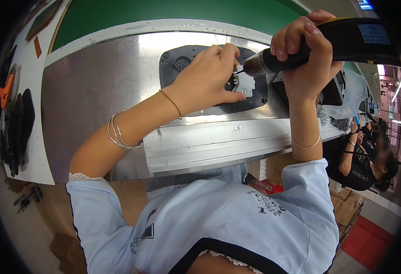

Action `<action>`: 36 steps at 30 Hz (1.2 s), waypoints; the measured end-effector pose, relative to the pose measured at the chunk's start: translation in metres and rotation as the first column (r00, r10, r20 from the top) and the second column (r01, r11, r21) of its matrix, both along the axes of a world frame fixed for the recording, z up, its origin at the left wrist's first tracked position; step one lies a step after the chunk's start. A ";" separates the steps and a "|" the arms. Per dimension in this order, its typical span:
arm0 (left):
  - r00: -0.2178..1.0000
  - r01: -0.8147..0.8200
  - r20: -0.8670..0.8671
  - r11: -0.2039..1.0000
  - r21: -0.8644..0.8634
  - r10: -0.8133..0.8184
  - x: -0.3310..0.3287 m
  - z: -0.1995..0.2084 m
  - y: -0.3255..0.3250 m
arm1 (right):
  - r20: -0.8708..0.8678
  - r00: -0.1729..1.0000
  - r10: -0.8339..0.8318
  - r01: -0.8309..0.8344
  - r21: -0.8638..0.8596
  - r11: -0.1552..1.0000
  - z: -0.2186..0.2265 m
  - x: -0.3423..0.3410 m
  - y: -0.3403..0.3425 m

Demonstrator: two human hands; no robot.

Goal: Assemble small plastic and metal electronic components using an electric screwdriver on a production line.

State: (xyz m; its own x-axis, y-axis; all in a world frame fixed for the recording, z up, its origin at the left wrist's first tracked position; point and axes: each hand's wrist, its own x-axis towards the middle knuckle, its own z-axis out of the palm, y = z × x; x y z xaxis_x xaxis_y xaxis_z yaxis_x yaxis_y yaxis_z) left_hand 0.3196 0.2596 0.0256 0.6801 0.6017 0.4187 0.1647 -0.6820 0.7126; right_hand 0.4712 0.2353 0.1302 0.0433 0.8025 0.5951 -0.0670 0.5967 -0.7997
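My right hand (303, 50) is wrapped round a black electric screwdriver (301, 54), held sideways with its tip pointing left. The bit meets or nearly meets a small white plastic part (245, 85); I cannot tell whether they touch. Thumb and fingers of my left hand (214, 75) grip that white part from its left side, against a dark grey plastic panel (173, 77) with rounded corners. A round speaker-like grille (182, 63) shows on the panel's left end. My left hand hides the panel's middle.
The panel lies on a metal-topped bench (95, 86) with a white front rail (200, 148). A black bin (333, 91) and a clear plastic bag (353, 93) stand to the right. An orange-handled tool (4, 91) lies far left. Another person (365, 160) works at the right.
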 end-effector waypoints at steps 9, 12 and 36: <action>1.000 -0.007 0.006 1.000 -0.005 0.007 0.000 -0.001 0.000 | 0.026 0.998 -0.060 0.061 -0.017 0.998 -0.002 -0.011 0.001; 1.000 -0.009 0.003 1.000 -0.009 0.009 -0.001 0.000 -0.001 | 0.038 0.998 -0.055 0.056 -0.043 0.997 -0.004 -0.013 0.002; 0.993 -0.001 -0.119 0.999 0.037 0.006 0.002 0.007 0.002 | 0.074 0.831 -0.552 0.543 0.106 0.833 0.050 0.106 -0.079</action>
State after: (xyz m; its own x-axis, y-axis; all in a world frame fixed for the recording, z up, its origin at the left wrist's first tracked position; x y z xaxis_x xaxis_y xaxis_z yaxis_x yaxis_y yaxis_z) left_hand 0.3213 0.2618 0.0324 0.7244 0.5898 0.3568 0.2495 -0.7068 0.6619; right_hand 0.5774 0.1563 0.1802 0.4003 0.6160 0.6784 0.3649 0.5720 -0.7346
